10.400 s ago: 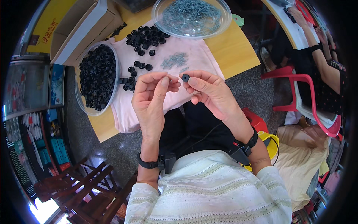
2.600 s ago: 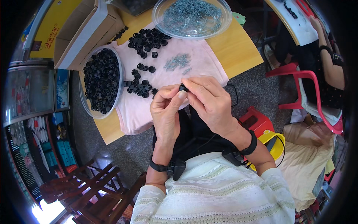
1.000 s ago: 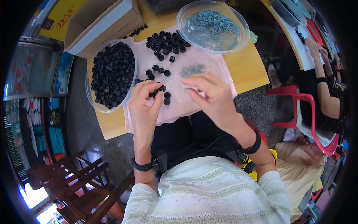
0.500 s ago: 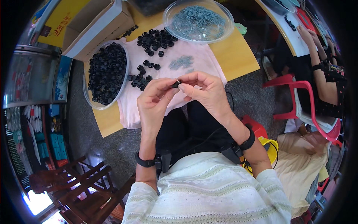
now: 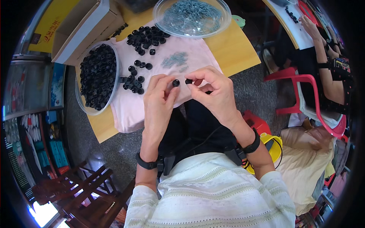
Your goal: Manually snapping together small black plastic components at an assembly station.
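Observation:
Between thumb and fingertips, my left hand [image 5: 157, 104] pinches a small round black cap [image 5: 175, 83]. A little to its right, my right hand [image 5: 216, 93] grips a small black piece [image 5: 188, 81], largely covered by the fingers. The two parts are held apart above the front edge of a pale pink cloth [image 5: 156, 62]. Just beyond my hands lies a small heap of thin grey metal pins [image 5: 175, 59]. Loose black caps [image 5: 134, 82] rest on the cloth left of them, with a larger pile [image 5: 146, 38] farther back.
A clear tub [image 5: 98, 76] full of black caps stands at the left, beside an open cardboard box [image 5: 81, 32]. A clear bowl [image 5: 192, 17] of metal pins sits at the back of the wooden board [image 5: 243, 57]. Someone sits on a red chair [image 5: 292, 76] at the right.
My hands, together at one black part before, have drawn apart, each now with its own black piece. The table has shifted slightly left in view.

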`<action>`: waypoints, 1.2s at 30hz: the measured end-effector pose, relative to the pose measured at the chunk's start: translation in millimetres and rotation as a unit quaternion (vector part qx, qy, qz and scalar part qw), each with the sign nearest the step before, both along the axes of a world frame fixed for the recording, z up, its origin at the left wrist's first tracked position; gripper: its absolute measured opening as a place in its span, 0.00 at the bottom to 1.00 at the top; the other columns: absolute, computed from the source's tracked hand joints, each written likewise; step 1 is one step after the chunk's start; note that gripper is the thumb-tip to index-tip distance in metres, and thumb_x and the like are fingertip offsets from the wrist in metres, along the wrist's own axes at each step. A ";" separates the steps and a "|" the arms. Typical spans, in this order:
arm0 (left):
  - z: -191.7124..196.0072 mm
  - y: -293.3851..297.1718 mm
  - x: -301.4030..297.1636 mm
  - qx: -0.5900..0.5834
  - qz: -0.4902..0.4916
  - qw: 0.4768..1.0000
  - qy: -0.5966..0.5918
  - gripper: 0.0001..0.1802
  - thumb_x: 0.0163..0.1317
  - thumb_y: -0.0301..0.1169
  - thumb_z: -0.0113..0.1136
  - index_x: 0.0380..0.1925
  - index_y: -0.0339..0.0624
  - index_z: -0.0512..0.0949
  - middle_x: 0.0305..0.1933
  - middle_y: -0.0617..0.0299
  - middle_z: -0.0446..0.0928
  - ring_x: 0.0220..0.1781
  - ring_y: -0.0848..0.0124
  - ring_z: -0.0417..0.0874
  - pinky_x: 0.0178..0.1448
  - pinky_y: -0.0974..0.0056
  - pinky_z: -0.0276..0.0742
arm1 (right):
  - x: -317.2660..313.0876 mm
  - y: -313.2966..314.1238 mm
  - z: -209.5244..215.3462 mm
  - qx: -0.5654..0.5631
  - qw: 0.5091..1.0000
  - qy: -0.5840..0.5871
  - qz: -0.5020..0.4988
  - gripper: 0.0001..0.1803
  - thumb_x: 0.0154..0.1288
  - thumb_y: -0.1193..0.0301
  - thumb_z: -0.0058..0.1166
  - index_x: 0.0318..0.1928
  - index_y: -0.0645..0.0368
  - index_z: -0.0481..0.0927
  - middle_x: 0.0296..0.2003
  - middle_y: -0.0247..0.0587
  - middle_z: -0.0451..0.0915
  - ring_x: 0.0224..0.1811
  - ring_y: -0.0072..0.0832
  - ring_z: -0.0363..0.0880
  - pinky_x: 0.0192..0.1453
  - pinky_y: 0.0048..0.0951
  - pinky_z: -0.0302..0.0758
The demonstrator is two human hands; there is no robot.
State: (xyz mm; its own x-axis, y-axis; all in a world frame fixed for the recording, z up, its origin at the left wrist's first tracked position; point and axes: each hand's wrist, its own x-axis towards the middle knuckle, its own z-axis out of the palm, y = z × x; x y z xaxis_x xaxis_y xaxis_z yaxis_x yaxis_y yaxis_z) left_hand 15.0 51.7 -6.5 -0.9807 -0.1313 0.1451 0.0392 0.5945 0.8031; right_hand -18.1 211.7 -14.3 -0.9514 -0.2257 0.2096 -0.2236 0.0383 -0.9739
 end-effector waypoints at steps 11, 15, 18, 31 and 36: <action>13.4 -4.3 9.3 0.332 -0.009 0.936 -0.112 0.10 0.62 0.25 0.64 0.42 0.33 0.80 0.37 0.62 0.80 0.32 0.79 0.79 0.34 0.75 0.74 | 4.2 -2.2 10.1 0.086 0.987 0.132 -0.004 0.11 0.51 0.83 0.59 0.37 0.62 0.79 0.34 0.39 0.77 0.31 0.30 0.79 0.30 0.26 0.79; 6.9 -4.0 10.7 0.413 -0.025 0.905 -0.096 0.10 0.62 0.25 0.64 0.43 0.33 0.80 0.35 0.60 0.82 0.34 0.77 0.81 0.36 0.74 0.75 | 5.9 -1.8 13.4 0.106 0.976 0.188 -0.005 0.13 0.51 0.82 0.60 0.39 0.61 0.79 0.33 0.39 0.77 0.32 0.31 0.79 0.30 0.27 0.78; 3.9 -3.0 9.4 0.460 -0.031 0.883 -0.090 0.09 0.63 0.24 0.62 0.42 0.33 0.79 0.37 0.60 0.82 0.34 0.75 0.82 0.37 0.73 0.76 | 8.9 2.1 16.4 0.064 0.988 0.138 0.011 0.13 0.55 0.81 0.59 0.42 0.62 0.79 0.34 0.39 0.78 0.33 0.28 0.80 0.31 0.24 0.79; -1.1 -1.0 7.5 0.492 -0.064 0.861 -0.109 0.06 0.65 0.23 0.59 0.41 0.35 0.78 0.36 0.57 0.82 0.33 0.72 0.83 0.37 0.72 0.78 | 11.8 14.0 5.8 -0.131 0.965 -0.213 0.079 0.11 0.68 0.72 0.56 0.46 0.65 0.83 0.39 0.36 0.82 0.35 0.18 0.82 0.31 0.17 0.79; -4.3 -1.5 1.1 0.461 -0.066 0.876 -0.123 0.07 0.65 0.24 0.59 0.42 0.35 0.79 0.34 0.59 0.81 0.29 0.74 0.81 0.33 0.74 0.74 | 7.1 17.7 1.7 -0.188 0.937 -0.278 0.102 0.11 0.66 0.73 0.59 0.46 0.65 0.83 0.38 0.37 0.83 0.34 0.18 0.82 0.32 0.18 0.80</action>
State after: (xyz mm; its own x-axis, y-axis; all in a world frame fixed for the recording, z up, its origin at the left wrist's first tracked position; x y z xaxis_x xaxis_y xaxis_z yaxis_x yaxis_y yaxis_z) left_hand 16.1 50.2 -10.7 -0.9828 0.0360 -0.1814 -0.1836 -0.3079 0.9335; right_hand -11.0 229.4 -12.6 -0.8822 -0.4244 -0.2041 0.3565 -0.3188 -0.8782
